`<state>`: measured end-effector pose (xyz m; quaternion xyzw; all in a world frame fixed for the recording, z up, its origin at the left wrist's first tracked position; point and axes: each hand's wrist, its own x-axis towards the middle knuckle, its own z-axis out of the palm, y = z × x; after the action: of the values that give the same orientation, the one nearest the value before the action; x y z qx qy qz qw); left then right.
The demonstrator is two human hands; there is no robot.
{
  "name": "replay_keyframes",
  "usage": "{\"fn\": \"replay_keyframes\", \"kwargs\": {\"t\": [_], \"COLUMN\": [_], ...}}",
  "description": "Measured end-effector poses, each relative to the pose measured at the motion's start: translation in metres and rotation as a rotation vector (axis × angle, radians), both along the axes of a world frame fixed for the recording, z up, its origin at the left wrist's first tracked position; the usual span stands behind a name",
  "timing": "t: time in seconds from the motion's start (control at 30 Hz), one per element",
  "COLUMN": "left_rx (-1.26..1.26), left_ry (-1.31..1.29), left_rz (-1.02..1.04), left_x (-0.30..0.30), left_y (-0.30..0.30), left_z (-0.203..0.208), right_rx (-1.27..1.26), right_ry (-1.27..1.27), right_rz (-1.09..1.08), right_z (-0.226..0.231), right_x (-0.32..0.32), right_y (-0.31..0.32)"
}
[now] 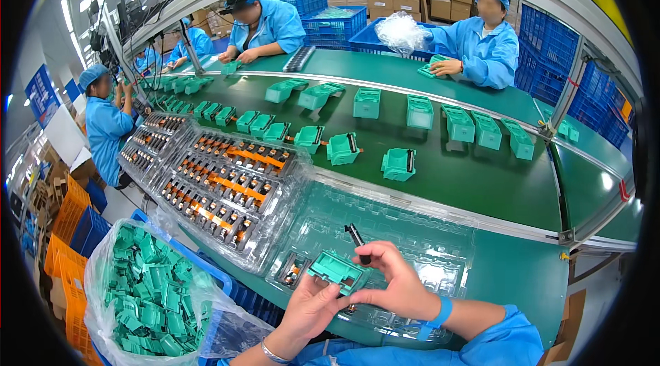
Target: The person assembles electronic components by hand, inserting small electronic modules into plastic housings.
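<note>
My left hand (pixel 307 307) is closed on a green plastic housing (pixel 334 268), a small open-topped frame, tilted above the clear plastic tray (pixel 433 232) on the table. Between the thumb side and fingers of my right hand (pixel 401 282) is a slim black rod-like part (pixel 355 237), raised just over the housing's far right corner. The right thumb reaches down to the housing's near edge. A few black-and-copper parts (pixel 294 268) lie in the tray, left of the housing. My palms and the housing's underside are hidden.
Left stand clear trays of black parts with orange strips (pixel 237 187). A bag of green housings (pixel 155 290) sits in a blue crate at lower left. Beyond, a green conveyor (pixel 481 173) carries rows of housings. A metal frame (pixel 591 221) stands right. Co-workers in blue work across the line.
</note>
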<state>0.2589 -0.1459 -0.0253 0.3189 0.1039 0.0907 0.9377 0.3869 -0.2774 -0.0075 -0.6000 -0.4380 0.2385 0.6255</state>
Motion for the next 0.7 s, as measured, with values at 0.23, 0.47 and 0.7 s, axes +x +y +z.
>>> {"fn": "replay_keyframes", "kwargs": {"t": [0.23, 0.47, 0.7], "left_rx": [0.304, 0.164, 0.278], "left_ry": [0.126, 0.116, 0.176], "left_rz": [0.058, 0.142, 0.228], "left_x": [0.011, 0.015, 0.011], "left_y": [-0.011, -0.012, -0.009], "left_z": [-0.005, -0.003, -0.001], "right_rx": [0.256, 0.312, 0.266], "right_ry": [0.571, 1.006, 0.912], "right_rz": [0.021, -0.029, -0.243], "right_z": [-0.010, -0.024, -0.024], "right_x": [0.007, 0.021, 0.041], "right_y": [-0.007, -0.009, -0.013]}}
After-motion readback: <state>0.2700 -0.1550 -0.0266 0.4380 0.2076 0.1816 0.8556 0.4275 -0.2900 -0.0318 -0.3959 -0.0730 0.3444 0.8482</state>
